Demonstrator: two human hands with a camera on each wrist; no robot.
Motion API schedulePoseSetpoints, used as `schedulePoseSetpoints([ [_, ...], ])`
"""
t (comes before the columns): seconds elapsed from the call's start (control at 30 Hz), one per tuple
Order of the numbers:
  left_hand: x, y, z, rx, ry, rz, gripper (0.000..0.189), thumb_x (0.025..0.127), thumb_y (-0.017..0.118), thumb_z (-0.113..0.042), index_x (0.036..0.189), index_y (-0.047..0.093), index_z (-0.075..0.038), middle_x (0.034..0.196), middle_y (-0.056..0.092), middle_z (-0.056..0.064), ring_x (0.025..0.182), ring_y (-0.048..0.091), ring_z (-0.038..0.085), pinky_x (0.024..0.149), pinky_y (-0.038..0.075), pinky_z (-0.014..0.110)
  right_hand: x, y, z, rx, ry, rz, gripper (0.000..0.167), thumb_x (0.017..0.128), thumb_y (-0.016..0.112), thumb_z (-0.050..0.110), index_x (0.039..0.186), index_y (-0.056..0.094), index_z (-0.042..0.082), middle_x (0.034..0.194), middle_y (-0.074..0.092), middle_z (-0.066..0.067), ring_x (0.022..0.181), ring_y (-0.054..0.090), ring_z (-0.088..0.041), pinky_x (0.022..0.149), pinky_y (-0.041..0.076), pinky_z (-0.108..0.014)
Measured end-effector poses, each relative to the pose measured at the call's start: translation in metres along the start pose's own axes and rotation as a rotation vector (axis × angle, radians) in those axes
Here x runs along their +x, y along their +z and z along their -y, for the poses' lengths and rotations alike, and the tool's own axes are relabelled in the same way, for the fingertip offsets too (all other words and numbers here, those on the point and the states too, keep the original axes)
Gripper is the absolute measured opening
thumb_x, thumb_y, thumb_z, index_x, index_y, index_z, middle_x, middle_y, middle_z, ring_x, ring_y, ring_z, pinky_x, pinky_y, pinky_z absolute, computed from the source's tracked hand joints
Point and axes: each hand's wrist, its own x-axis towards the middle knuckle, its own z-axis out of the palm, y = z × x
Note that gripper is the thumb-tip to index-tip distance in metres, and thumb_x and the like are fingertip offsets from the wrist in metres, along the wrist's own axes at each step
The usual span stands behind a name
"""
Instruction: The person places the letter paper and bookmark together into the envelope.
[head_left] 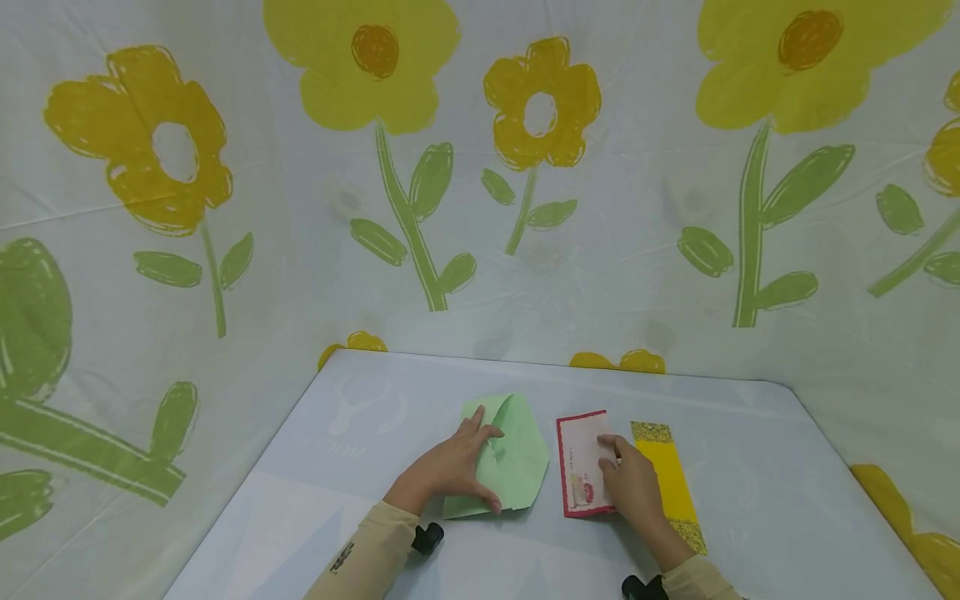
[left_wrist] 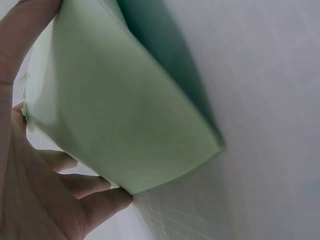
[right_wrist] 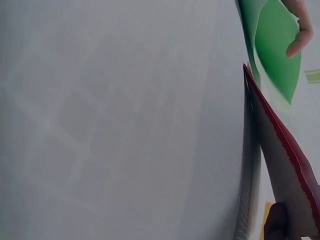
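In the head view a light green paper envelope (head_left: 528, 458) lies at the middle of the table, its flap lifted. My left hand (head_left: 453, 467) holds it by the left side, thumb near the lower edge and fingers spread over the paper. The left wrist view shows the envelope (left_wrist: 125, 115) bent, with a darker green inner face. To its right, my right hand (head_left: 633, 483) pinches the right edge of a pale greeting card (head_left: 581, 450) with a red border and a small printed picture. In the right wrist view the card (right_wrist: 282, 165) stands tilted over the table.
A yellow strip (head_left: 675, 479) with glittery gold ends lies right of the card, partly behind my right hand. The pale table (head_left: 772, 483) has a far edge against a white curtain (head_left: 630, 267) printed with yellow flowers.
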Motion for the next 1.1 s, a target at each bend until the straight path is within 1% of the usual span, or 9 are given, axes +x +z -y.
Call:
schedulePoseSetpoints([
  [0.17, -0.0004, -0.0004, -0.0007, 0.0, -0.001, 0.0, 0.112, 0.054, 0.092, -0.067, 0.146, 0.043, -0.025, 0.169, 0.009, 0.02, 0.15, 0.022, 0.048, 0.107, 0.043, 0.058, 0.0005, -0.0006, 0.0004, 0.011, 0.003, 0.004, 0.042, 0.096, 0.068, 0.009, 0.136, 0.059, 0.001, 0.126, 0.064, -0.025, 0.093, 0.058, -0.03, 0.086, 0.054, -0.047],
  [0.33, -0.0008, -0.0008, -0.0011, -0.003, -0.005, 0.003, 0.112, 0.054, 0.092, -0.067, 0.146, 0.044, -0.025, 0.169, 0.009, 0.02, 0.15, 0.022, 0.047, 0.108, 0.043, 0.058, 0.0007, -0.0004, 0.0011, 0.029, 0.0, 0.005, 0.041, 0.097, 0.066, 0.008, 0.137, 0.059, 0.001, 0.128, 0.063, -0.025, 0.096, 0.058, -0.031, 0.09, 0.053, -0.049],
  [0.53, -0.0006, -0.0006, -0.0006, -0.001, -0.008, 0.009, 0.112, 0.054, 0.091, -0.067, 0.146, 0.043, -0.026, 0.169, 0.008, 0.019, 0.151, 0.021, 0.046, 0.108, 0.043, 0.057, 0.001, -0.0013, 0.0017, 0.035, 0.011, 0.0, 0.041, 0.098, 0.065, 0.008, 0.138, 0.058, 0.003, 0.129, 0.063, -0.023, 0.098, 0.057, -0.031, 0.091, 0.053, -0.049],
  [0.8, 0.0, -0.0008, -0.0005, 0.001, -0.013, 0.011, 0.112, 0.054, 0.091, -0.067, 0.147, 0.043, -0.027, 0.169, 0.008, 0.018, 0.151, 0.021, 0.045, 0.108, 0.043, 0.057, 0.0017, -0.0037, 0.0011, 0.04, 0.014, -0.007, 0.041, 0.098, 0.065, 0.009, 0.138, 0.059, 0.004, 0.126, 0.065, -0.021, 0.094, 0.057, -0.029, 0.085, 0.054, -0.044],
  [0.97, -0.0002, -0.0006, -0.0003, 0.002, -0.014, 0.012, 0.112, 0.054, 0.091, -0.067, 0.146, 0.043, -0.027, 0.169, 0.008, 0.018, 0.151, 0.021, 0.045, 0.108, 0.043, 0.057, 0.0016, -0.0043, 0.0015, 0.054, 0.01, -0.008, 0.04, 0.099, 0.064, 0.009, 0.138, 0.058, 0.003, 0.13, 0.064, -0.022, 0.096, 0.057, -0.03, 0.088, 0.053, -0.045],
  [1.1, 0.0001, -0.0005, -0.001, 0.005, -0.015, 0.015, 0.112, 0.054, 0.091, -0.067, 0.147, 0.044, -0.026, 0.169, 0.008, 0.018, 0.151, 0.021, 0.045, 0.108, 0.043, 0.057, 0.0021, -0.0036, 0.0012, 0.056, 0.0, -0.024, 0.04, 0.099, 0.064, 0.009, 0.138, 0.058, 0.004, 0.132, 0.063, -0.021, 0.097, 0.057, -0.03, 0.088, 0.053, -0.045],
])
